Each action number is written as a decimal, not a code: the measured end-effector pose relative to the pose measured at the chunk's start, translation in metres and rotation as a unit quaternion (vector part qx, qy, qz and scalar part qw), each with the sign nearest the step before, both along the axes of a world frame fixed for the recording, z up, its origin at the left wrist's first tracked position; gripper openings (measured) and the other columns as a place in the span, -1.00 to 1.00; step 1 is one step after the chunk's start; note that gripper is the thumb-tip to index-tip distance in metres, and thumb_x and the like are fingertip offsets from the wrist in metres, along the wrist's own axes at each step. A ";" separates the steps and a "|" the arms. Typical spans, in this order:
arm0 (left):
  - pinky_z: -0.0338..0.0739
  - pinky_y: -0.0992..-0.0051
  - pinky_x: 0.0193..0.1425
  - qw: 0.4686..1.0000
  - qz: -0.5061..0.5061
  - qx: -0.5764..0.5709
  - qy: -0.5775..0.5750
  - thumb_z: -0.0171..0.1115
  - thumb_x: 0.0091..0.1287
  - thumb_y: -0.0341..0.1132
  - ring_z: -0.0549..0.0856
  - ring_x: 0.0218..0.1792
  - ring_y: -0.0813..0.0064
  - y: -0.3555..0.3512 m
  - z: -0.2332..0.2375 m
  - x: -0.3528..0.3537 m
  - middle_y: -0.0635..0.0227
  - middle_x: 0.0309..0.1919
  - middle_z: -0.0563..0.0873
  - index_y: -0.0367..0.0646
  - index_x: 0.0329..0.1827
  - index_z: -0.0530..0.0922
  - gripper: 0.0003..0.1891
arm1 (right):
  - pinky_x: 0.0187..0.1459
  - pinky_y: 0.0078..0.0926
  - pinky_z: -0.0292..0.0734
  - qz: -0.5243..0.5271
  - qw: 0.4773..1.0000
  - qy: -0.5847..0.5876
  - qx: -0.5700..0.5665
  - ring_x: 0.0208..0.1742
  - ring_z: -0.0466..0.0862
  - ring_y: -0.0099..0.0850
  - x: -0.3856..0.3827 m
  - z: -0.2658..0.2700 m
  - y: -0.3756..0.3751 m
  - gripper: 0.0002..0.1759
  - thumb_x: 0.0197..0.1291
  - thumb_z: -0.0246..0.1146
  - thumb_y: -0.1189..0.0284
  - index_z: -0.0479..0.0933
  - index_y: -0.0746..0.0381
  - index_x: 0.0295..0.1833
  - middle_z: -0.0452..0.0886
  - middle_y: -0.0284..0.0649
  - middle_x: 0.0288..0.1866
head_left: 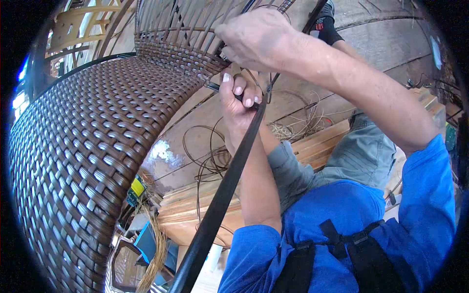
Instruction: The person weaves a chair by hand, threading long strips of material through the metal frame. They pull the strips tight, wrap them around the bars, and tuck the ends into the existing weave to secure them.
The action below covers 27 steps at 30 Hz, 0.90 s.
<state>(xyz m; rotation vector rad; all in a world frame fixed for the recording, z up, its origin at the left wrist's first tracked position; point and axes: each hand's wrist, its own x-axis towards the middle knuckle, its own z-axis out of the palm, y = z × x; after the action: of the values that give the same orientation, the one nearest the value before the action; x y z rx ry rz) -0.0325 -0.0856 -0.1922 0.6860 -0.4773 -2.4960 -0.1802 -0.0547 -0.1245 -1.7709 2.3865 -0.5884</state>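
A brown woven wicker seat point(93, 132) fills the left side, joined to a partly woven panel point(176, 51) with upright strands standing loose. My right hand point(259, 41) is closed at the edge of that weave. Its fingertips are mostly hidden behind the hand, so what they pinch cannot be made out. Just below, my left hand point(239, 100) wraps its fingers around a dark-handled tool point(239, 97); a short metallic part shows near the seat's edge. A dark frame bar point(220, 205) runs diagonally up past my left wrist.
Loose brown strands point(212, 156) lie coiled on the floor. Stacked wooden boards point(195, 207) stand beside my legs. A bundle of dry fibres point(157, 254) hangs near a blue container point(146, 241). At top right is a foot in a dark sock point(328, 30).
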 end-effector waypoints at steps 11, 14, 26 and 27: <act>0.27 0.68 -0.63 0.992 0.009 -0.052 -0.117 0.04 0.36 -0.09 0.36 -0.69 0.74 0.001 0.000 0.005 0.61 -0.52 0.49 0.00 -0.27 0.43 -0.80 | -0.24 -0.25 0.53 -0.056 0.994 -0.094 0.001 -0.26 0.62 -0.18 0.023 0.008 0.015 -0.81 0.04 0.18 0.35 0.49 0.20 -0.24 0.56 -0.17 -0.34; 0.34 0.68 -0.49 0.980 0.085 -0.066 -0.168 0.18 0.26 -0.09 0.46 -0.49 0.67 0.004 -0.010 0.003 0.53 -0.30 0.58 -0.03 -0.13 0.44 -0.73 | -0.23 -0.16 0.51 -0.071 0.971 -0.215 -0.082 -0.26 0.63 -0.09 0.013 -0.010 0.013 -0.75 0.05 0.13 0.37 0.54 0.27 -0.20 0.60 -0.02 -0.35; 0.48 0.50 -0.45 0.997 0.062 0.025 -0.046 0.03 0.35 -0.10 0.49 -0.58 0.58 0.006 0.019 0.009 0.52 -0.36 0.56 -0.02 -0.10 0.43 -0.77 | -0.50 -0.74 0.29 -0.050 0.748 -0.661 -0.011 -0.56 0.37 -0.69 0.014 0.002 0.049 -0.59 0.25 0.04 0.48 0.32 0.38 0.20 0.46 -0.40 -0.51; 0.49 0.51 -0.43 0.997 0.046 0.025 -0.056 0.01 0.36 -0.11 0.49 -0.58 0.58 0.007 0.015 0.009 0.52 -0.38 0.54 -0.04 -0.09 0.43 -0.76 | -0.49 -0.75 0.30 -0.038 0.781 -0.623 -0.014 -0.54 0.38 -0.69 0.014 0.004 0.047 -0.60 0.25 0.03 0.49 0.32 0.37 0.19 0.47 -0.40 -0.49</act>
<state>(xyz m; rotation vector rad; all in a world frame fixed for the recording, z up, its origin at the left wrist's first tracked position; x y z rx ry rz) -0.0235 -0.0781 -0.1772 0.8520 -0.4144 -2.4003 -0.1663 -0.0072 -0.1205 -0.7337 1.4372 -1.2666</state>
